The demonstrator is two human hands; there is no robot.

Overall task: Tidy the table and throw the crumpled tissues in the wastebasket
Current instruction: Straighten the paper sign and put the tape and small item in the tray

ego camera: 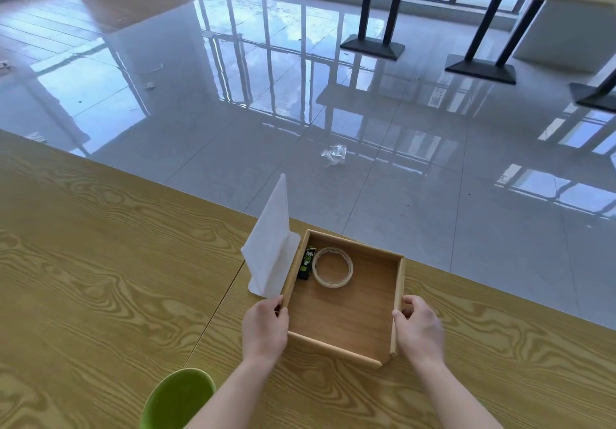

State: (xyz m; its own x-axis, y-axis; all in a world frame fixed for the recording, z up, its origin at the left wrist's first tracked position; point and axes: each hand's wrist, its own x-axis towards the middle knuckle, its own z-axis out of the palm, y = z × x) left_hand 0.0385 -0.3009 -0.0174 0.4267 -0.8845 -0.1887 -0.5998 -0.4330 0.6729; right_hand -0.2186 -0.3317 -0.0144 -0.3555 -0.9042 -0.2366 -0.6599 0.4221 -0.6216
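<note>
A shallow wooden tray sits on the wood-grain table near its far edge. Inside lie a roll of clear tape and a small black-and-green lighter. My left hand grips the tray's left wall, and my right hand grips its right wall. A white upright sign holder stands on the table against the tray's left side. No crumpled tissue shows on the table.
A green round container shows at the bottom edge, partly under my left forearm. On the shiny tiled floor beyond the table lies a crumpled clear wrapper. Other tables with black pedestal bases stand at the far right.
</note>
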